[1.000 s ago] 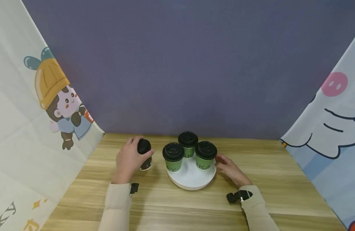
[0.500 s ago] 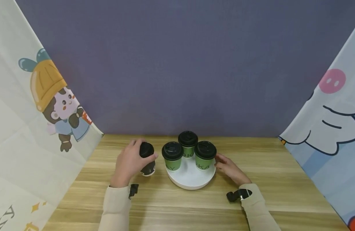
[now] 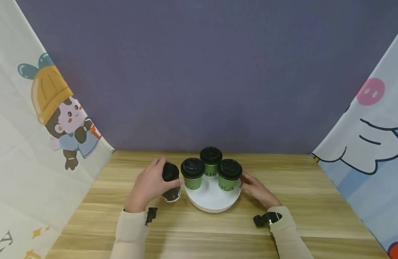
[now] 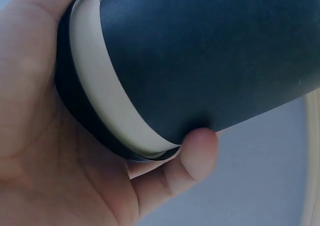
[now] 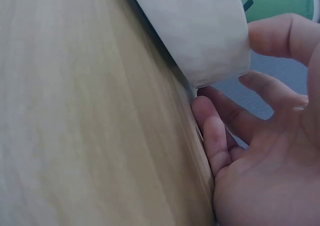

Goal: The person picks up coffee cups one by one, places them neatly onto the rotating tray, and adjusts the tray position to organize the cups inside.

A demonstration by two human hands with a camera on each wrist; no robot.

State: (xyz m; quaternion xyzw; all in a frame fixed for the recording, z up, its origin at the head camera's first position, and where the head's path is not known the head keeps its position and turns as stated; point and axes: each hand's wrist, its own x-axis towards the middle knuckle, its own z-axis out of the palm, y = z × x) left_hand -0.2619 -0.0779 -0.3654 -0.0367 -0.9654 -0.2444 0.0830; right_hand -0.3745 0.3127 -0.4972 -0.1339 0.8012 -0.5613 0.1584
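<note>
In the head view, my left hand grips a black paper coffee cup by its lidded end, just left of the tray. The left wrist view shows the dark cup wall with a fingertip pressed against it. Whether its base touches the table cannot be told. On a round white tray stand three green coffee cups with black lids: a left one, a back one and a right one. My right hand holds the tray's right edge, thumb on its side and fingers by its lower edge.
The wooden table extends in front and to both sides. A dark blue-grey backdrop rises behind it. Printed cloth hangs at the left and the right.
My left hand has brought the black coffee cup rightward and nearer to me, close to the tray's left side. The right hand stays at the tray's edge.
</note>
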